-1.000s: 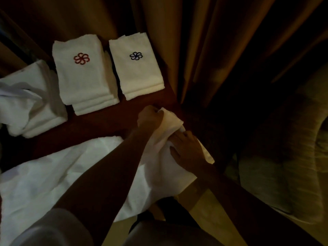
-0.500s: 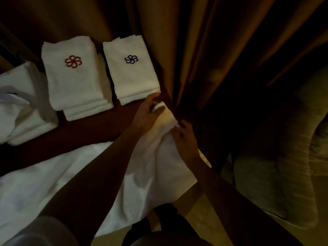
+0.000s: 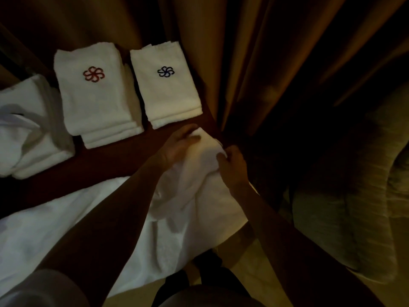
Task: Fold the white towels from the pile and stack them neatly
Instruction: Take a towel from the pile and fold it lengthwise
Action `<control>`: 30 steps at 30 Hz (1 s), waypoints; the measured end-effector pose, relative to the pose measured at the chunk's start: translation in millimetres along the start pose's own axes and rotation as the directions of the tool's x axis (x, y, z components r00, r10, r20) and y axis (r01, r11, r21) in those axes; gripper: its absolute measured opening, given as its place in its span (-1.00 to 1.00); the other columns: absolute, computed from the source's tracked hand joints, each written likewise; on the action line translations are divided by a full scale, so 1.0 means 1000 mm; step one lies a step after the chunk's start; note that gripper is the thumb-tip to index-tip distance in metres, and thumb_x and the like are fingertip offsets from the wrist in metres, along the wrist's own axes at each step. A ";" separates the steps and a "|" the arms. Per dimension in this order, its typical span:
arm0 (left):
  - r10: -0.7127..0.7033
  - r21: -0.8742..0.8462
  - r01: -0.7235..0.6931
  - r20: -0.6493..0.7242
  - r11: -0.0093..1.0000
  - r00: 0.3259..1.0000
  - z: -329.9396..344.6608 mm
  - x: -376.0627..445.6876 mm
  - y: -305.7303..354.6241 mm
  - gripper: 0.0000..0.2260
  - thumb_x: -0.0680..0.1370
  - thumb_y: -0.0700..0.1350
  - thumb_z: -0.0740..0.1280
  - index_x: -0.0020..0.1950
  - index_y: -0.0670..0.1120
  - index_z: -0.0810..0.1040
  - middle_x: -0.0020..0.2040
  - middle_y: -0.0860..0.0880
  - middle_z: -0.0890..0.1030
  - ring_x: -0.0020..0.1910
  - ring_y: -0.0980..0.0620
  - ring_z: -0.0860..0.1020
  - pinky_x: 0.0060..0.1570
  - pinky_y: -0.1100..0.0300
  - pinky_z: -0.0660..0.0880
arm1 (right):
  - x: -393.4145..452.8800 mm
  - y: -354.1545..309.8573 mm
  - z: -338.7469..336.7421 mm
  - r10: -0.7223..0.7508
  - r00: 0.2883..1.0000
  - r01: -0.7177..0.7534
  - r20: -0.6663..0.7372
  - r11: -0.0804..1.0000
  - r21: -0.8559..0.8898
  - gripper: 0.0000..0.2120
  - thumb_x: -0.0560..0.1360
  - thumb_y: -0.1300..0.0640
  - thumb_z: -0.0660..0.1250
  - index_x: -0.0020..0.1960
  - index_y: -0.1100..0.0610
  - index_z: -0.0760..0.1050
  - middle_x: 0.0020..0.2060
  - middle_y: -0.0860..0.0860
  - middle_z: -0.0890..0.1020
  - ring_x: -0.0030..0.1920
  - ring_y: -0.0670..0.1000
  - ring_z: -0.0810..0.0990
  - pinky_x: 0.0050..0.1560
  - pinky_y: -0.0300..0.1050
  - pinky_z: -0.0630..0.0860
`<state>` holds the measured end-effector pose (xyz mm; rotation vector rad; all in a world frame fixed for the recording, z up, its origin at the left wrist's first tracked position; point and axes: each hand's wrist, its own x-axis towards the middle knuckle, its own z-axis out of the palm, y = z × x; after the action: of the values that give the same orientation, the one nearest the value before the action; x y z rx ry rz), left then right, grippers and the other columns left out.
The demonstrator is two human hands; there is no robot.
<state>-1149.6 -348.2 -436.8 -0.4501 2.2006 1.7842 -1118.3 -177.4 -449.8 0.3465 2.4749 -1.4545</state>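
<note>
A large white towel (image 3: 93,220) lies spread and rumpled over the near part of the dark wooden table (image 3: 115,158). My left hand (image 3: 177,145) pinches its far right corner between thumb and fingers. My right hand (image 3: 232,167) grips a bunched fold of the same towel just to the right. Behind them stand two folded stacks: one with a red flower emblem (image 3: 95,94) and one with a dark blue emblem (image 3: 167,85). At the far left sits a looser pile of white towels (image 3: 28,129).
Brown curtains (image 3: 254,52) hang right behind the table and its right edge. A beige upholstered seat (image 3: 354,185) stands low on the right. Pale floor (image 3: 243,273) shows below the table's near edge, beside my dark trousers.
My left hand has opened from a fist to a pinch on the towel corner and shifted it slightly toward the blue-emblem stack. My right hand has slid up along the fold.
</note>
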 end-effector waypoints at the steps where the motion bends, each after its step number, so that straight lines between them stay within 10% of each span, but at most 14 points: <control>1: 0.033 0.080 -0.034 0.013 0.996 0.999 -0.002 0.002 -0.003 -0.61 0.59 -0.09 0.37 0.42 0.00 0.46 0.30 0.05 0.49 0.18 0.15 0.49 0.17 0.28 0.49 | -0.002 0.002 -0.005 -0.009 1.000 0.009 -0.010 1.000 -0.012 -0.79 0.59 0.15 0.30 0.14 0.27 0.46 -0.03 0.10 0.51 -0.01 0.07 0.50 -0.06 -0.12 0.39; 14: 0.227 0.587 -0.058 -0.218 0.808 0.949 -0.010 -0.009 -0.021 -0.49 0.56 0.29 0.18 0.38 0.01 0.47 0.28 -0.05 0.55 0.23 -0.05 0.51 0.25 -0.01 0.47 | -0.007 0.027 -0.012 -0.030 0.998 0.003 -0.049 0.878 -0.479 -0.60 0.59 -0.06 0.29 0.35 0.12 0.40 0.29 0.13 0.43 0.31 0.17 0.40 0.31 0.12 0.37; 21: 0.202 0.856 0.124 -0.256 0.502 0.945 -0.032 -0.113 -0.059 -0.52 0.56 0.12 0.31 0.45 0.00 0.42 0.35 -0.17 0.44 0.27 -0.26 0.41 0.19 -0.12 0.39 | -0.013 0.018 -0.023 -0.172 0.980 0.049 -0.096 0.685 -0.727 -0.47 0.52 0.08 0.36 0.43 0.17 0.32 0.33 0.25 0.40 0.32 0.30 0.38 0.29 0.20 0.34; 25: 0.158 0.796 0.140 -0.283 0.588 0.946 -0.054 -0.130 -0.068 -0.46 0.55 0.26 0.17 0.47 0.05 0.37 0.35 -0.12 0.49 0.28 -0.19 0.47 0.22 -0.09 0.40 | -0.025 -0.006 0.012 -0.583 0.786 0.542 0.203 0.493 -0.681 -0.53 0.39 0.16 0.42 0.29 0.18 0.49 0.21 0.24 0.54 0.18 0.30 0.53 0.12 0.22 0.52; 30: 0.169 0.728 0.155 -0.352 0.668 0.921 -0.088 -0.140 -0.090 -0.23 0.43 0.40 0.07 0.49 -0.05 0.35 0.29 -0.14 0.54 0.25 -0.17 0.51 0.20 -0.08 0.41 | -0.040 0.011 0.044 -0.425 0.734 0.673 0.530 0.350 -0.652 -0.45 0.52 -0.19 0.11 0.39 0.07 0.46 0.37 0.23 0.46 0.34 0.30 0.46 0.22 0.34 0.46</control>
<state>-986.6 -441.8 -443.8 -0.6250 2.9463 0.6440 -1072.6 -213.4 -466.4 -0.9328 2.7779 -0.2164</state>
